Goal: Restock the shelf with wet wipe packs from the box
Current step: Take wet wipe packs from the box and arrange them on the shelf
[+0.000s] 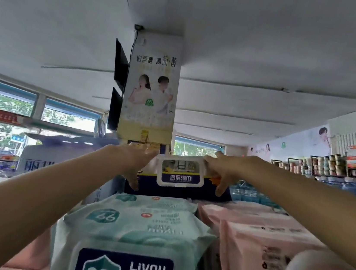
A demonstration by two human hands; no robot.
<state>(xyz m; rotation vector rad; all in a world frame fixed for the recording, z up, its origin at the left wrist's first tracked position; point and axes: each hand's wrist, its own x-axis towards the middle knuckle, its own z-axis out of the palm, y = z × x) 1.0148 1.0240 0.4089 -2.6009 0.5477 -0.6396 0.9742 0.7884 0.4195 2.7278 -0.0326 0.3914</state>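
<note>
Both hands reach up and forward to a dark navy wet wipe pack with a white flip lid facing the camera. The left hand has its fingers spread wide along the pack's left end, thumb hanging down in front; the right hand grips the right end, fingers curled over the top edge and thumb pointing down. The pack sits between the two sets of fingers, at the top of the stocked goods and just behind the mint packs.

By the look of it the pack is a soft film pouch, moderately heavy with damp wipes, liable to sag and a little slippery; only the lid is stiff. Taking hold at the two short ends, as here, seems the safest way to keep it level.

Counted: one navy pack in the hands; at least two mint green packs stacked below the fingers; at least two pink packs below the right fingers, though how many lie further back cannot be told. The box is not in view
</note>
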